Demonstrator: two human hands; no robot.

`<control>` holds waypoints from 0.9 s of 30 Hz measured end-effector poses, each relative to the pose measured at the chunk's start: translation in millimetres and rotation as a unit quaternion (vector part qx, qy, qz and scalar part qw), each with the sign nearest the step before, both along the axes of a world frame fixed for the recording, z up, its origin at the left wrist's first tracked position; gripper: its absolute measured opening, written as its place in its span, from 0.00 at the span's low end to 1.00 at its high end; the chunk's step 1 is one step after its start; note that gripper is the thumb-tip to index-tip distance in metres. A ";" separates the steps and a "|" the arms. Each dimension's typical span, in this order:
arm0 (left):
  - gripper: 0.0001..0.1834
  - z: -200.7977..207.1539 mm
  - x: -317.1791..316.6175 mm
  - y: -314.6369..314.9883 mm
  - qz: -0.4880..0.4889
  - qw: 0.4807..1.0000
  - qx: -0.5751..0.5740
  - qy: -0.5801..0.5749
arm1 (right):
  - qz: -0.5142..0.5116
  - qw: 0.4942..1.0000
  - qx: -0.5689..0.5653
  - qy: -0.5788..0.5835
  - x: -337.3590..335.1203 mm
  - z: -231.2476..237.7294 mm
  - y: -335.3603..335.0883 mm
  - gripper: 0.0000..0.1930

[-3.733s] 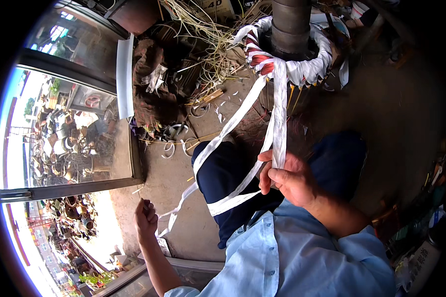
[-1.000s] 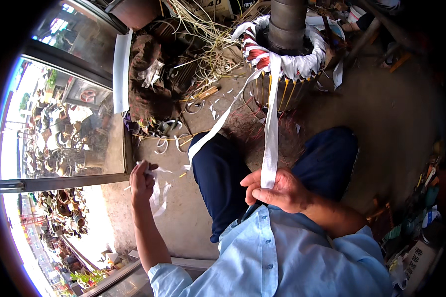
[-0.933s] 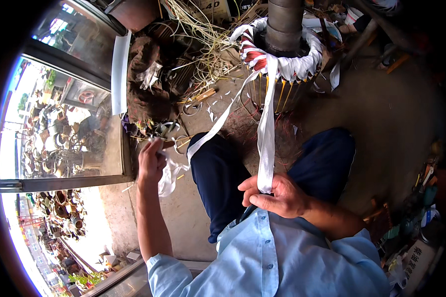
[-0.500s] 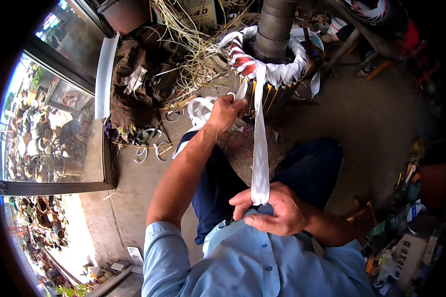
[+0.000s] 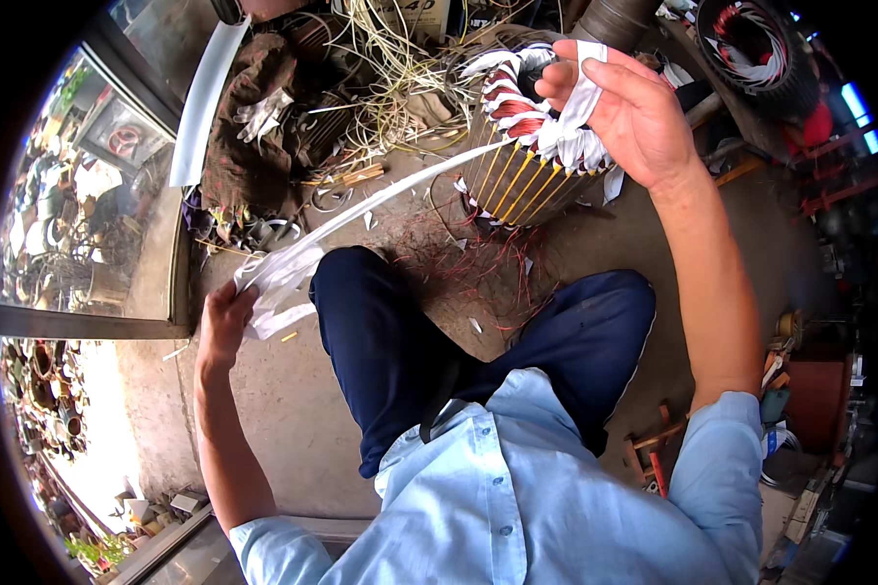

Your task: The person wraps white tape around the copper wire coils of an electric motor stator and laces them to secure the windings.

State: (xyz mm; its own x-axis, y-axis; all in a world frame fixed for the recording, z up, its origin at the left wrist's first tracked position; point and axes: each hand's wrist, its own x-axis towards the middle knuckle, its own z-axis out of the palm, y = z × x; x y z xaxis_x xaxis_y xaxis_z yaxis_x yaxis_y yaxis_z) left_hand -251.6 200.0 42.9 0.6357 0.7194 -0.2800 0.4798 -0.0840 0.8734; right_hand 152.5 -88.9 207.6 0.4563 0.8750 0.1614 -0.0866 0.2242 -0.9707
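A motor stator [image 5: 493, 180] stands on the floor beyond my knees. Its ring of red and dark coil ends [image 5: 525, 128] is partly wrapped in white cloth tape, and yellow strips show in the slots below. Out to the left, my left hand [image 5: 224, 327] is closed on a loose bundle of white tape [image 5: 283, 278]; a long strip runs taut from there to the stator. My right hand [image 5: 644, 122] is raised over the ring's right side, pinching a loop of the tape [image 5: 585, 83] between thumb and fingers. It hides part of the ring.
A second wound stator [image 5: 751, 54] sits at the far right. Tangled pale wires [image 5: 395, 73] and a dark brown cloth [image 5: 249, 117] lie at the back left. Red wire scraps [image 5: 478, 273] litter the floor before the stator. A glazed metal frame [image 5: 98, 327] stands on the left.
My right hand has moved from my lap up to the ring with the tape. My left hand has swung out left and down, drawing the tape bundle away from the stator.
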 end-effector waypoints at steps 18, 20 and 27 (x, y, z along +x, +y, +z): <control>0.09 -108.9 -107.1 -55.1 0.131 0.975 -0.172 0.054 | -0.263 0.636 -0.191 -0.700 35.8 -53.4 38.0 0.12; 0.09 -110.6 -107.0 -54.4 0.139 0.973 -0.172 0.062 | -0.244 0.514 -0.261 -0.780 21.8 -34.0 40.1 0.14; 0.10 -121.0 -114.3 -53.9 0.126 0.973 -0.188 0.052 | -0.226 0.827 -0.321 -0.403 29.6 -14.8 40.8 0.19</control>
